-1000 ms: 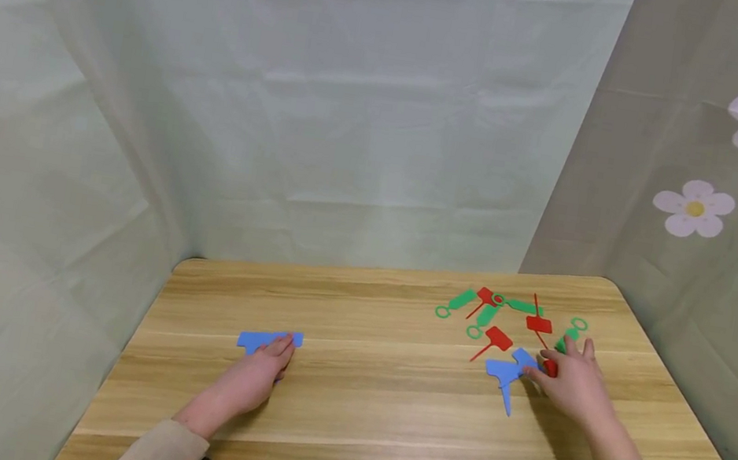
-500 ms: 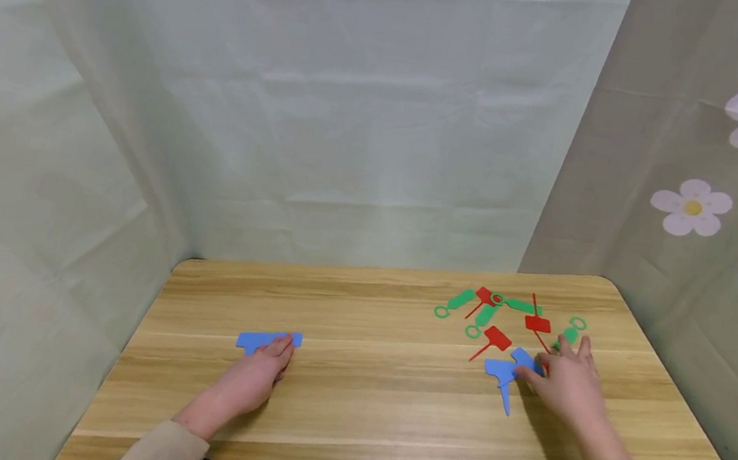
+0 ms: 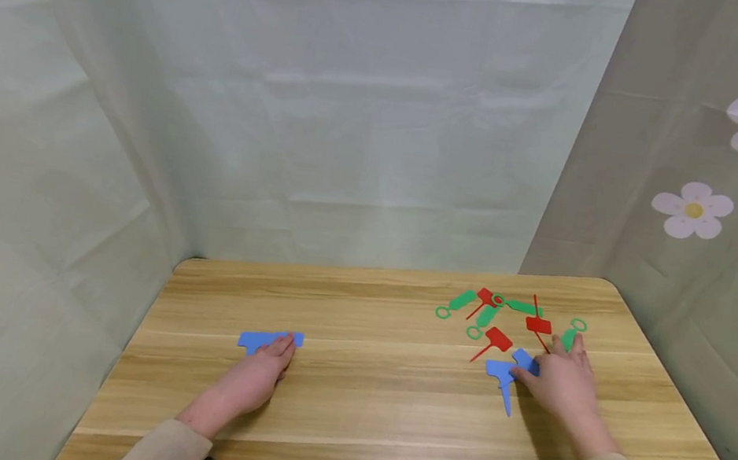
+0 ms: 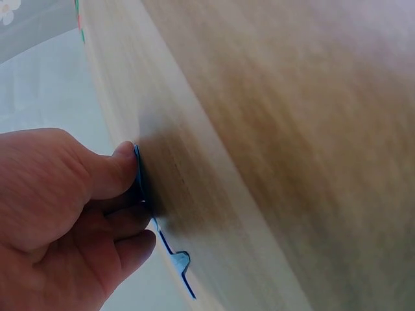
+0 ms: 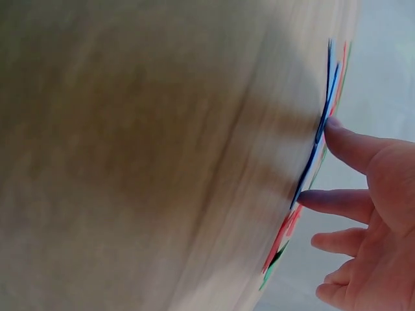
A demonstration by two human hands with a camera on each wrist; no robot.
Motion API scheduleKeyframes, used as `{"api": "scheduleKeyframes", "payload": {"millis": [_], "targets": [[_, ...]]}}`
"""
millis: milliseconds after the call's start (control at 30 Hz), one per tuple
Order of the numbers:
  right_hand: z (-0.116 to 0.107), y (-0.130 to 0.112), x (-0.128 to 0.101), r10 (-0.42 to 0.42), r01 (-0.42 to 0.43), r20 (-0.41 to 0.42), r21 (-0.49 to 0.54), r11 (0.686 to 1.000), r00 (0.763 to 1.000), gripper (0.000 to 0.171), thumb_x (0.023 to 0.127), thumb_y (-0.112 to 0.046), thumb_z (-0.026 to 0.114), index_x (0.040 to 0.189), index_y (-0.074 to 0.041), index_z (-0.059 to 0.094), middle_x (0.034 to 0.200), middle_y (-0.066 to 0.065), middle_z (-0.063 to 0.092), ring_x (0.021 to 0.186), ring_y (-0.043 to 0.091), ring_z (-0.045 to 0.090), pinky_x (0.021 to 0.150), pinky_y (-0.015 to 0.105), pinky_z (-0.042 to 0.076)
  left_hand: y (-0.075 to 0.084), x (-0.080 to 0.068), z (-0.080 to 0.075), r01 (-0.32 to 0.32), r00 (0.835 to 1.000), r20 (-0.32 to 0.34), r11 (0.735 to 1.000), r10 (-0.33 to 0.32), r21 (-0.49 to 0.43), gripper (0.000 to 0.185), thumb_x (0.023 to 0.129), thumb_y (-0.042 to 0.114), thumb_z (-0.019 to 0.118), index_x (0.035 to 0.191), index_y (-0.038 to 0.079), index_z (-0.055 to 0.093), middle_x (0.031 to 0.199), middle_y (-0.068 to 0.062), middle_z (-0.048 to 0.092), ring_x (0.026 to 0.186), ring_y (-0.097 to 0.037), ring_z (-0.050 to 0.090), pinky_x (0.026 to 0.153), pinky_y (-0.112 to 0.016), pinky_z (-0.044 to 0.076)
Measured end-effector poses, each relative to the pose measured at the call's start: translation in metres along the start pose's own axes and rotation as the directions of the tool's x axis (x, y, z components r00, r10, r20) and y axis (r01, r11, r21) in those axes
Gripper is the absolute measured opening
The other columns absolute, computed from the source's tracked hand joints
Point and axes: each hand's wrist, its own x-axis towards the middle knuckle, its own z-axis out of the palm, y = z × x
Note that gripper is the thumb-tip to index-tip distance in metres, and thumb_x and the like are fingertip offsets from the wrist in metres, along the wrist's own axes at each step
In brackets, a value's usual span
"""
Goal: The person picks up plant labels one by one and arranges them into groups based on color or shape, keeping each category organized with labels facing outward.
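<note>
My left hand holds the right end of a blue T-shaped plant label on the table; its stem is mostly hidden under the hand. Thumb and curled fingers meet the label's edge in the left wrist view. On the right, thumb and forefinger of my right hand touch another blue plant label, spread apart on it. That label overlaps a third blue plant label with its stem toward me. Red tags and a green ring-ended tag lie just beyond the right hand.
Several green ring-ended tags and thin-tailed red tags lie flat toward the table's back right, some overlapping. The wooden table is bordered by a pale cloth behind and a flowered cloth at right.
My right hand has shifted slightly left onto the blue plant label. A red piece seen earlier by its fingers is now hidden from the head view. The left hand stays put.
</note>
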Motion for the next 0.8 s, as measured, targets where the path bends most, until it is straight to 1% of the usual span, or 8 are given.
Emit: {"api": "scheduleKeyframes", "payload": {"millis": [167,233,333,400,500,700,800], "targets": [[-0.002,-0.006,0.003,0.001,0.000,0.003,-0.055,0.999,1.000,0.046,0.092,-0.041,0.085,0.093,0.004,0.077,0.148,0.048,0.044,0.146,0.074,0.015,0.122,0.074,0.020,-0.001,0.000,0.000,0.002,1.000,-0.003,1.000,-0.002,0.001,0.045,0.106,-0.005,0.058,0.148,-0.020,0.049,0.158,-0.035,0.045,0.147,-0.051,0.045,0.120,-0.062,0.038],[-0.004,-0.008,0.004,0.007,-0.006,0.014,-0.069,0.998,1.000,0.046,0.091,-0.042,0.086,0.090,0.004,0.077,0.148,0.048,0.044,0.146,0.074,0.015,0.121,0.075,0.021,-0.001,0.000,0.000,0.003,1.000,-0.001,1.000,-0.003,0.008,0.045,0.106,-0.005,0.058,0.148,-0.019,0.049,0.159,-0.034,0.045,0.147,-0.050,0.045,0.120,-0.061,0.038],[-0.007,-0.013,0.005,0.013,-0.011,0.029,-0.093,0.996,0.999,0.048,0.091,-0.042,0.086,0.091,0.005,0.077,0.148,0.047,0.044,0.147,0.073,0.016,0.120,0.076,0.022,-0.001,-0.001,0.000,0.003,1.000,-0.003,1.000,-0.003,0.011,0.045,0.106,-0.004,0.058,0.148,-0.019,0.049,0.159,-0.034,0.045,0.147,-0.050,0.045,0.119,-0.061,0.039],[-0.007,-0.015,0.006,0.021,-0.017,0.032,-0.109,0.994,0.999,0.050,0.090,-0.042,0.087,0.097,0.007,0.077,0.148,0.047,0.045,0.147,0.072,0.017,0.120,0.076,0.022,-0.001,-0.001,0.000,0.003,1.000,-0.004,1.000,-0.003,0.009,0.045,0.106,-0.004,0.058,0.148,-0.019,0.049,0.159,-0.034,0.045,0.146,-0.050,0.045,0.119,-0.061,0.039],[-0.008,-0.018,0.007,0.035,-0.030,0.036,-0.127,0.991,0.999,0.052,0.089,-0.042,0.088,0.100,0.008,0.078,0.148,0.046,0.045,0.148,0.071,0.017,0.120,0.076,0.022,0.000,-0.001,-0.001,0.002,1.000,-0.008,1.000,-0.002,0.003,0.045,0.106,-0.004,0.058,0.148,-0.019,0.049,0.159,-0.034,0.045,0.146,-0.050,0.045,0.119,-0.061,0.039],[-0.011,-0.022,0.012,0.072,-0.063,0.069,-0.131,0.989,0.995,0.049,0.086,-0.040,0.091,0.098,0.006,0.078,0.153,0.045,0.041,0.149,0.070,0.012,0.120,0.077,0.019,0.000,-0.001,0.000,0.007,1.000,0.001,1.000,-0.007,0.008,0.045,0.107,-0.004,0.058,0.148,-0.019,0.050,0.159,-0.034,0.044,0.147,-0.050,0.045,0.119,-0.061,0.039],[-0.014,-0.023,0.015,0.084,-0.071,0.092,-0.134,0.988,0.992,0.051,0.085,-0.040,0.091,0.101,0.007,0.078,0.154,0.045,0.039,0.149,0.071,0.010,0.120,0.078,0.018,0.001,-0.001,-0.001,0.011,1.000,0.007,1.000,-0.011,0.007,0.045,0.107,-0.004,0.058,0.148,-0.019,0.049,0.159,-0.034,0.044,0.147,-0.050,0.044,0.119,-0.061,0.039]]}}
